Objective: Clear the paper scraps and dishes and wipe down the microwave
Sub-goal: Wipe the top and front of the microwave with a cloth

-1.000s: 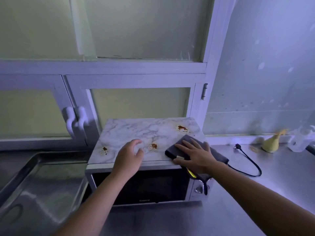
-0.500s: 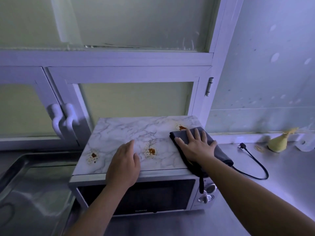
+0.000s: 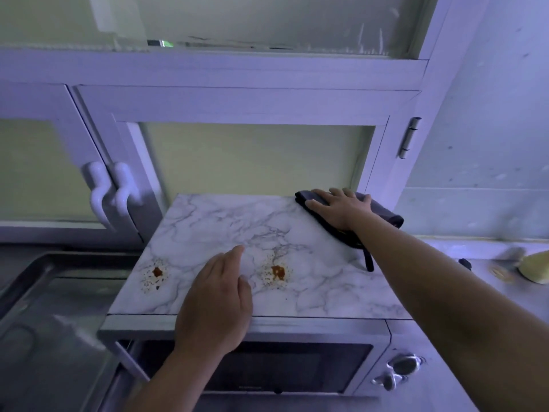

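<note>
Two hands, both flat, neither gripping. Item one, right hand [image 3: 341,208]: fingers straight and slightly spread, pressing a dark cloth [image 3: 386,215] onto the far right corner of the microwave [image 3: 222,221] top. Item two, left hand [image 3: 217,301]: fingers laid together, holding nothing, resting on the near edge of the top, likely as a brace. Item three, stains: one orange-brown spot [image 3: 278,272] with spatter just right of the left hand, a second [image 3: 157,272] near the left edge. Step judged: wiping the top, both spots yet to be reached. Best handling: draw the cloth near and left under firm flat pressure, brace the microwave against sliding, lift the left hand as the cloth arrives, mind the cloth's trailing loop [image 3: 368,260]. Surroundings: sink [image 3: 44,307] at left, knobs [image 3: 405,364] near right.
</note>
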